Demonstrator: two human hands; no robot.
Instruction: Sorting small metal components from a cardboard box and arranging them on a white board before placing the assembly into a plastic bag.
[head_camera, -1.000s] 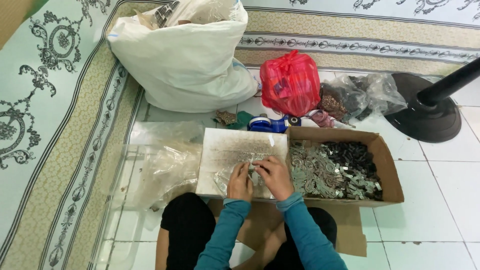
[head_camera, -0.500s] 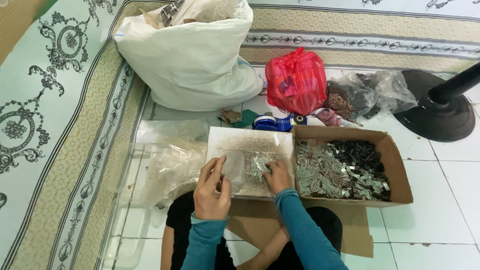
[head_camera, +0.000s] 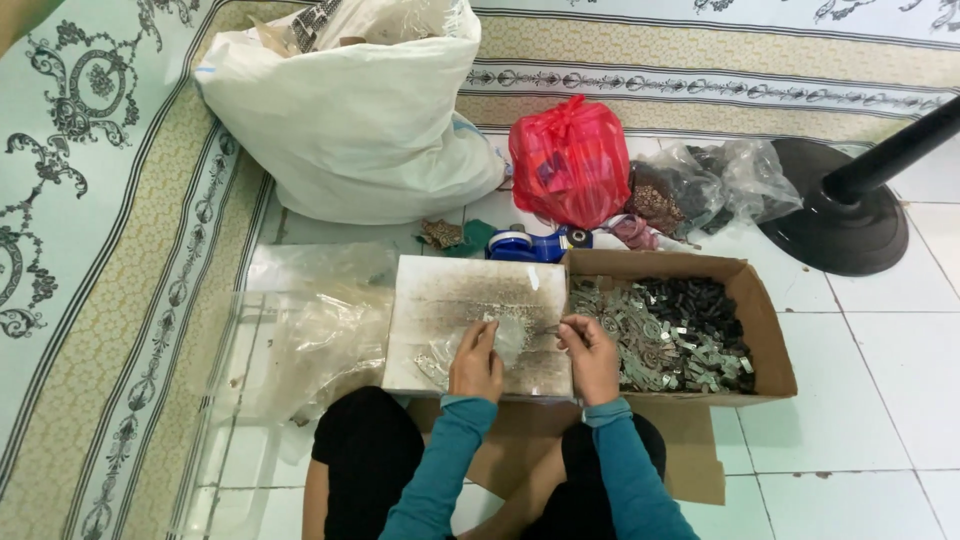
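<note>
Pinching small clear plastic bag (head_camera: 505, 338) over stained white board (head_camera: 480, 300): left hand (head_camera: 476, 362) clamped on bag's near edge, right hand (head_camera: 590, 355) fingers closed together on something tiny at bag's mouth, too small to tell. Cardboard box (head_camera: 765, 330) of small metal pieces (head_camera: 665, 325) just right of right hand. Pile of clear bags (head_camera: 310, 335) left of left hand. Judgement: keep mouth held wide, feed pieces low over board so spills land there.
</note>
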